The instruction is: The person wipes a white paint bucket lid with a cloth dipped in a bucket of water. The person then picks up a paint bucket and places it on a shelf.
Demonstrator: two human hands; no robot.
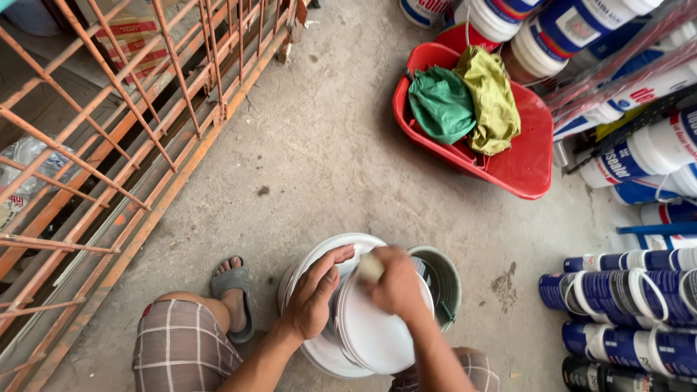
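Note:
I look down at a white plastic bucket (377,341) tilted on its side on the concrete floor between my knees. My left hand (316,294) lies flat on the bucket's upper rim, fingers spread, steadying it. My right hand (396,283) is closed around a small pale pad or sponge (371,268) pressed against the bucket's wall. Behind the bucket stands a smaller grey-green pail (444,279), partly hidden by my right hand.
A red plastic basin (523,163) with a green cloth (441,105) and a yellow-green cloth (491,98) sits at the upper right. White and blue paint tubs (632,290) line the right side. An orange metal grate (131,123) fills the left. My sandalled foot (234,294) rests beside the bucket.

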